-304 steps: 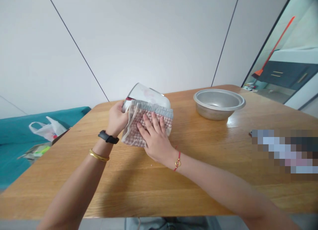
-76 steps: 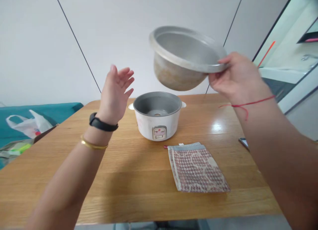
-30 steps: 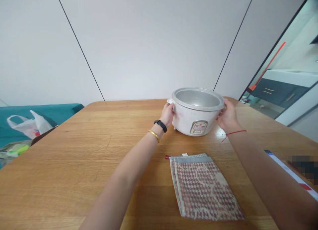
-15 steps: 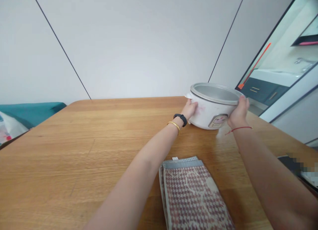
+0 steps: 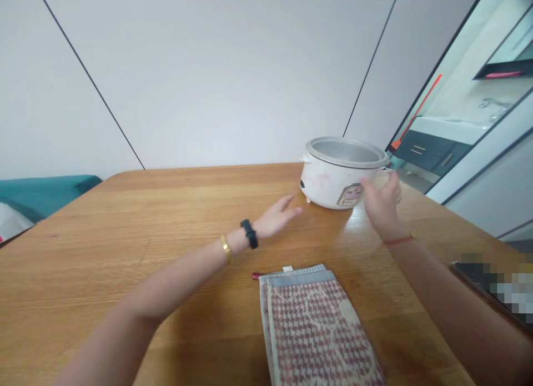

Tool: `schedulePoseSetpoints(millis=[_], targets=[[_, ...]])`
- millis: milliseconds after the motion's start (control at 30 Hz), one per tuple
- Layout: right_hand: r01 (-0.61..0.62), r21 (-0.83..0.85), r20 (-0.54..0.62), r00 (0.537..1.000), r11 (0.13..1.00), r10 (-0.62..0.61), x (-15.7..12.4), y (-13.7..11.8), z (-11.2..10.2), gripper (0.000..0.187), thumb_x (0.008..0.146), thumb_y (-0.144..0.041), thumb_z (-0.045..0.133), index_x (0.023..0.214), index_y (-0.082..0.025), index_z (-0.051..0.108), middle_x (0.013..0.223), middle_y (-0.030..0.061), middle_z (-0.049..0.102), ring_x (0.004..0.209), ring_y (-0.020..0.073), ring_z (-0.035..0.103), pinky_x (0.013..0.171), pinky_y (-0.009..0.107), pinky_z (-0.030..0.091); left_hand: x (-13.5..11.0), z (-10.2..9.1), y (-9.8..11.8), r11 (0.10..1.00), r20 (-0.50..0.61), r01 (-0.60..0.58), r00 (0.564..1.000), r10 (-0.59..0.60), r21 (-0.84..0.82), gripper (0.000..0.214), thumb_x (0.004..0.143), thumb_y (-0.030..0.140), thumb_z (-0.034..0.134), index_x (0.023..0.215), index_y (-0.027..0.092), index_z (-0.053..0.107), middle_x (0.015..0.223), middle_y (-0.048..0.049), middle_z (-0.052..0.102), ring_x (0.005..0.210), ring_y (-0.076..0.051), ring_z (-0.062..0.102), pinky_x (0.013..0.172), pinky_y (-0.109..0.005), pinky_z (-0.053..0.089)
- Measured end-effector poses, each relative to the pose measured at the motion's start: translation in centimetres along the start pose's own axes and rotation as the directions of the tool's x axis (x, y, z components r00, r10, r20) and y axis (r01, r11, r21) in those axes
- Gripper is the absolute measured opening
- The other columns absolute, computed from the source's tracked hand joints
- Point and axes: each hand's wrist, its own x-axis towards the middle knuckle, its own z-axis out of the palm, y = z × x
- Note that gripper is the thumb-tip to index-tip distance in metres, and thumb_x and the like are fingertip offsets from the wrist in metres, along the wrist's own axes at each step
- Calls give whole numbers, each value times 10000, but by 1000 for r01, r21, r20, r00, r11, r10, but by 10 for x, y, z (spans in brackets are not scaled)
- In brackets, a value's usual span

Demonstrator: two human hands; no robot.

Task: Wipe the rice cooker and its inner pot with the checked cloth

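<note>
A white rice cooker (image 5: 328, 180) without a lid stands upright at the back right of the wooden table (image 5: 104, 252); its grey inside shows from above. My left hand (image 5: 275, 216) is apart from the cooker, to its front left, with fingers stretched out and nothing in them. Just in front of the cooker's right side is my right hand (image 5: 383, 205), slightly blurred, its thumb and fingers apart and empty. Between my forearms lies a folded brown-and-grey patterned towel (image 5: 318, 325). A small dark red object (image 5: 257, 276) pokes out by the towel's upper left corner.
A pale panelled wall (image 5: 229, 75) rises behind the table. At the right edge sits a dark object (image 5: 474, 277), partly pixelated. A teal piece of furniture (image 5: 50, 191) stands beyond the left side. Through a doorway at the right are a sink (image 5: 453, 128) and an orange-handled tool (image 5: 420, 108).
Both hands have let go of the rice cooker, which now rests level on the table. My left hand has drawn back to the left; my right hand has come slightly off the cooker's side.
</note>
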Motion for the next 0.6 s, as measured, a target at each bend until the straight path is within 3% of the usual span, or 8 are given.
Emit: schedulePoseSetpoints(millis=[33, 100, 167, 200, 233, 300, 433, 600], targets=[[214, -131, 213, 960, 968, -183, -40, 7, -14, 786, 861, -525, 598, 1560, -243, 376, 1655, 146, 292, 1538, 405, 190, 1250, 623, 85, -34, -14, 4, 992, 23, 49, 998, -52, 114, 717, 831, 462, 728, 1459, 181, 526, 1605, -162, 397, 1511, -329, 333, 1266, -497, 185], [611, -139, 645, 653, 779, -397, -123, 23, -40, 754, 880, -622, 564, 1571, -396, 366, 1671, 54, 281, 1536, 433, 196, 1205, 737, 93, -102, -43, 16, 949, 29, 119, 991, -133, 291, 697, 876, 525, 678, 1485, 232, 507, 1606, -113, 414, 1498, -293, 365, 1269, -485, 203], [766, -50, 858, 362, 641, -365, -188, 41, -59, 747, 892, -653, 544, 1576, -530, 272, 1647, -6, 317, 1499, 459, 287, 1132, 824, 176, -163, -71, 27, 908, 2, 253, 963, -269, 334, 610, 903, 566, 631, 1449, 309, 545, 1577, -54, 468, 1477, -281, 403, 1260, -501, 240], [796, -46, 892, 304, 604, -333, -205, 50, -65, 700, 915, -643, 513, 1565, -563, 264, 1632, -24, 338, 1483, 461, 322, 1105, 849, 195, -190, -84, 31, 882, -13, 333, 937, -348, 333, 554, 916, 580, 605, 1416, 344, 577, 1550, -28, 505, 1461, -286, 428, 1256, -517, 250], [811, -73, 908, 294, 580, -297, -211, 59, -68, 658, 941, -623, 478, 1562, -567, 268, 1626, -35, 343, 1484, 448, 329, 1108, 843, 202, -214, -96, 33, 852, -32, 389, 914, -404, 349, 504, 919, 601, 585, 1368, 374, 619, 1515, -10, 546, 1444, -298, 451, 1253, -534, 250], [821, -159, 909, 338, 549, -242, -190, 74, -71, 587, 984, -576, 412, 1561, -531, 315, 1626, -45, 338, 1508, 404, 301, 1153, 795, 187, -260, -119, 32, 805, -123, 443, 894, -431, 394, 464, 911, 645, 558, 1306, 429, 667, 1485, 22, 574, 1443, -333, 446, 1252, -573, 228], [825, -237, 901, 385, 513, -202, -89, 104, -72, 560, 1007, -549, 355, 1553, -433, 407, 1629, -24, 346, 1536, 339, 254, 1219, 697, 133, -335, -152, 15, 766, -266, 490, 871, -413, 416, 484, 841, 713, 561, 1263, 510, 685, 1455, 63, 597, 1427, -390, 452, 1237, -625, 230], [802, -236, 901, 392, 548, -186, -8, 124, -66, 569, 993, -512, 370, 1525, -348, 486, 1630, 22, 356, 1543, 335, 240, 1227, 671, 118, -372, -155, 1, 830, -313, 410, 900, -302, 377, 450, 875, 719, 474, 1196, 522, 723, 1373, 63, 662, 1386, -373, 507, 1206, -594, 341]])
